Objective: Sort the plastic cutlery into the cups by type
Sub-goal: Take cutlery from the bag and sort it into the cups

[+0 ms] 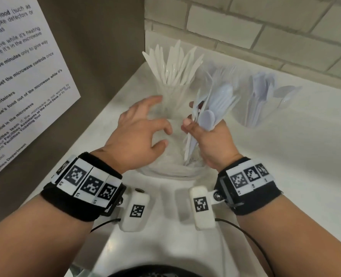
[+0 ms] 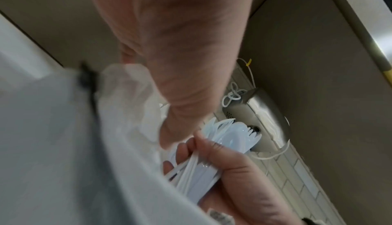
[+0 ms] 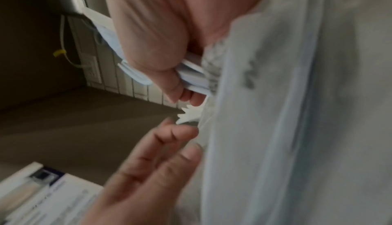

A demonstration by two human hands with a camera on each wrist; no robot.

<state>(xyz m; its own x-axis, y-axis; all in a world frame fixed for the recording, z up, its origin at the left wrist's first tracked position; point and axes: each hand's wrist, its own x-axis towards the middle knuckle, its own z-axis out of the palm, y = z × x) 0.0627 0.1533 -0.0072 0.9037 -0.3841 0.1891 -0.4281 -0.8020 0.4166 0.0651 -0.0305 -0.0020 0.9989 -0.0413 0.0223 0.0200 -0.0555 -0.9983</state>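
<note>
My right hand (image 1: 193, 116) grips a bundle of white plastic cutlery (image 1: 211, 104) with spoon and fork heads pointing up; the same bundle (image 2: 229, 134) shows in the left wrist view. Fork tines (image 3: 188, 113) poke out beyond that fist. My left hand (image 1: 159, 120) hovers just left of the bundle, fingers spread and holding nothing. Both hands are over a clear plastic bag (image 1: 165, 170). Behind them stand three clear cups: one with knives (image 1: 173, 76), a middle one (image 1: 219, 76) partly hidden by the bundle, and one with spoons (image 1: 261, 100).
The white counter (image 1: 285, 156) runs along a tiled wall (image 1: 245, 27). A brown side panel with a printed notice (image 1: 25, 76) closes off the left. A metal appliance with white cables (image 2: 254, 111) appears in the left wrist view.
</note>
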